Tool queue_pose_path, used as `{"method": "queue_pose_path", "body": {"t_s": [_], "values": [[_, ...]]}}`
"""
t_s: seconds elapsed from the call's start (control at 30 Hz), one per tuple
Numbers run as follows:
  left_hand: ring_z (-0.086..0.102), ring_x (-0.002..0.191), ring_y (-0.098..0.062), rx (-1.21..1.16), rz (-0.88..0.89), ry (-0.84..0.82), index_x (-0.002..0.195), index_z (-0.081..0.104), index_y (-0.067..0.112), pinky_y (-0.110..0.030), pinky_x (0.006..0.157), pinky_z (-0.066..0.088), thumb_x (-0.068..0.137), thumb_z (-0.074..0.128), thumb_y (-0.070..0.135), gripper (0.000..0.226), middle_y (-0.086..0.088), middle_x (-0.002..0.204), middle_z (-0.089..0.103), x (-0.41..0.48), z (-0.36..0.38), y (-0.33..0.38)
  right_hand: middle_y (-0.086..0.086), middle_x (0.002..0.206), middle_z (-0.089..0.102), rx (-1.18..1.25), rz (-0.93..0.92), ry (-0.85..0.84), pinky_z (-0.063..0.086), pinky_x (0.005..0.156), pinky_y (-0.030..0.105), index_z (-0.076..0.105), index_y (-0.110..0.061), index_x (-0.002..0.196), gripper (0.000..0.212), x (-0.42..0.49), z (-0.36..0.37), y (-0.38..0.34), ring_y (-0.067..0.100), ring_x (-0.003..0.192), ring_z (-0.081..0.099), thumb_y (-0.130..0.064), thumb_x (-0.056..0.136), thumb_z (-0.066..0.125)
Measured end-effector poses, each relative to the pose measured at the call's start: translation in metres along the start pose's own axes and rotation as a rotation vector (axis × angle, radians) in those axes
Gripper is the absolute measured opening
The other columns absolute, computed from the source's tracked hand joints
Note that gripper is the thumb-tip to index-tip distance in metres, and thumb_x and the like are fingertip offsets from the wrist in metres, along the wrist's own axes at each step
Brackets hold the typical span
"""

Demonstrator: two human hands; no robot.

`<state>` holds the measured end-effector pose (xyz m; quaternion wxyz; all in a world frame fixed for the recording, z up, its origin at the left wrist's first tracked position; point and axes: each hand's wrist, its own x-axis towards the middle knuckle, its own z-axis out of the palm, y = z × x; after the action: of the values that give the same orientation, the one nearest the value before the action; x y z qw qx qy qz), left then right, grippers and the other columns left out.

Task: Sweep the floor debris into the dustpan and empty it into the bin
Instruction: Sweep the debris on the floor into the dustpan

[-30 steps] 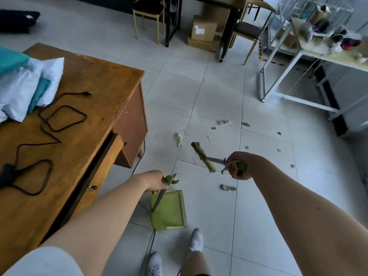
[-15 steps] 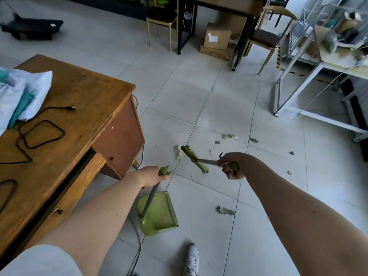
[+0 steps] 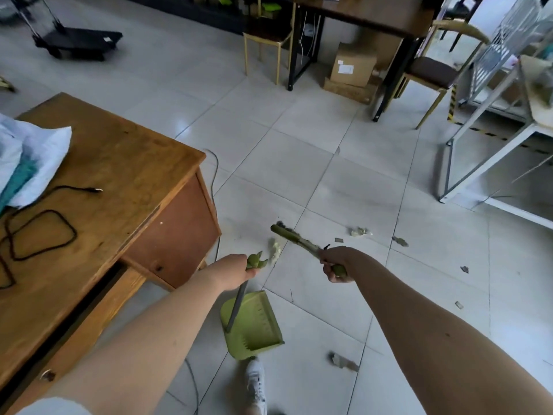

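glossy tiles (image 3: 299, 163); left fingers (image 3: 250, 274) clamp the thin rod (image 3: 238, 304) of the dustpan (image 3: 260, 327), right fingers (image 3: 331, 278) the broom (image 3: 293, 236).

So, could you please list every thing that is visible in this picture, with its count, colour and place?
dustpan: 1, green, on the floor by the shoe
broom: 1, green, head beyond the dustpan
debris: several pieces, pale green and grey, scattered on the tiles
desk: 1, brown wood, left
cable: at least 1, black, on the desk
cloths: a few, white and teal, desk's left edge
dark table: 1, dark, far side
cardboard boxes: 2, brown, under the dark table
chairs: 2, yellow-framed, beside the dark table
trolley: 1, black, far left
white frame: 1, white, right
shoe: 1, white, bottom edge
left hand: 1, bare, grips the dustpan's handle
right hand: 1, bare, grips the broom's handle
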<state>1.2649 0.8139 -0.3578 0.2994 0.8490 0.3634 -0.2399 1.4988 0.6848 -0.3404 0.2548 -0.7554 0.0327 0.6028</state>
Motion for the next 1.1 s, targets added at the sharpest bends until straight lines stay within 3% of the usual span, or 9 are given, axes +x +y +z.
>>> {"method": "queue_pose_path", "body": {"t_s": [0.13, 0.23, 0.33, 0.43, 0.6, 0.77, 0.87, 0.97, 1.1], "values": [[0.05, 0.068, -0.019, -0.034, 0.008, -0.011, 0.088, 0.049, 0.011, -0.033, 0.063, 0.037, 0.097, 0.041, 0.051, 0.042, -0.002, 0.074, 0.049, 0.037, -0.022, -0.009, 0.004, 0.052, 0.04, -0.112, -0.037, 0.088, 0.031, 0.036, 0.01, 0.039, -0.011, 0.068, 0.03, 0.044, 0.01, -0.044, 0.013, 0.038, 0.038, -0.007, 0.098, 0.033], [0.045, 0.062, -0.014, -0.067, -0.008, 0.001, 0.087, 0.048, 0.013, -0.03, 0.055, 0.032, 0.097, 0.04, 0.052, 0.041, 0.001, 0.07, 0.046, 0.058, -0.037, -0.02, 0.005, 0.05, 0.038, -0.188, -0.026, 0.13, 0.031, 0.036, 0.01, 0.037, -0.008, 0.071, 0.027, 0.076, 0.015, -0.065, 0.014, 0.039, 0.037, -0.001, 0.095, 0.028], [0.051, 0.07, -0.014, -0.13, -0.044, 0.01, 0.094, 0.051, 0.014, -0.029, 0.06, 0.038, 0.096, 0.04, 0.055, 0.042, 0.0, 0.078, 0.053, 0.073, -0.045, -0.032, 0.006, 0.057, 0.036, -0.253, -0.012, 0.14, 0.031, 0.037, 0.011, 0.038, -0.007, 0.075, 0.025, 0.113, 0.016, -0.07, 0.015, 0.044, 0.036, 0.0, 0.096, 0.027], [0.055, 0.077, -0.016, -0.166, -0.094, 0.012, 0.1, 0.052, 0.014, -0.032, 0.068, 0.043, 0.095, 0.04, 0.057, 0.044, -0.002, 0.084, 0.056, 0.082, -0.044, -0.035, 0.007, 0.058, 0.037, -0.302, 0.021, 0.128, 0.032, 0.037, 0.011, 0.04, -0.006, 0.079, 0.023, 0.143, 0.019, -0.062, 0.016, 0.044, 0.036, -0.003, 0.097, 0.028], [0.054, 0.077, -0.02, -0.148, -0.145, 0.044, 0.099, 0.051, 0.011, -0.032, 0.061, 0.038, 0.095, 0.04, 0.057, 0.048, -0.004, 0.083, 0.054, 0.091, -0.027, -0.013, 0.007, 0.058, 0.036, -0.333, 0.127, 0.08, 0.033, 0.036, 0.011, 0.041, -0.008, 0.077, 0.026, 0.172, 0.011, -0.039, 0.016, 0.045, 0.035, -0.012, 0.1, 0.031], [0.057, 0.082, -0.024, -0.099, -0.164, 0.119, 0.096, 0.052, 0.01, -0.039, 0.072, 0.046, 0.095, 0.041, 0.056, 0.047, -0.007, 0.087, 0.058, 0.085, -0.012, 0.009, 0.006, 0.058, 0.038, -0.499, 0.111, 0.104, 0.033, 0.039, 0.016, 0.042, -0.009, 0.084, 0.018, 0.172, -0.027, -0.01, 0.015, 0.042, 0.035, -0.011, 0.098, 0.031], [0.057, 0.079, -0.021, -0.102, -0.177, 0.133, 0.095, 0.052, 0.013, -0.037, 0.07, 0.046, 0.094, 0.041, 0.056, 0.045, -0.005, 0.085, 0.059, 0.07, -0.001, 0.021, 0.006, 0.056, 0.036, -0.621, 0.111, 0.092, 0.033, 0.043, 0.021, 0.035, -0.011, 0.081, 0.02, 0.164, -0.057, 0.018, 0.015, 0.042, 0.036, -0.015, 0.099, 0.03], [0.058, 0.077, -0.022, -0.08, -0.215, 0.172, 0.092, 0.051, 0.014, -0.038, 0.07, 0.048, 0.095, 0.041, 0.056, 0.043, -0.005, 0.083, 0.059, 0.051, 0.018, 0.04, 0.006, 0.054, 0.037, -0.732, 0.079, 0.085, 0.034, 0.046, 0.022, 0.039, -0.008, 0.1, 0.012, 0.146, -0.09, 0.053, 0.015, 0.043, 0.037, -0.018, 0.1, 0.031], [0.06, 0.076, -0.024, 0.008, -0.226, 0.217, 0.092, 0.052, 0.014, -0.04, 0.071, 0.051, 0.095, 0.04, 0.055, 0.042, -0.007, 0.084, 0.063, 0.018, 0.056, 0.075, 0.006, 0.06, 0.039, -0.829, 0.063, 0.087, 0.034, 0.047, 0.02, 0.041, -0.002, 0.124, 0.032, 0.125, -0.142, 0.107, 0.014, 0.045, 0.035, -0.019, 0.099, 0.031]]}}
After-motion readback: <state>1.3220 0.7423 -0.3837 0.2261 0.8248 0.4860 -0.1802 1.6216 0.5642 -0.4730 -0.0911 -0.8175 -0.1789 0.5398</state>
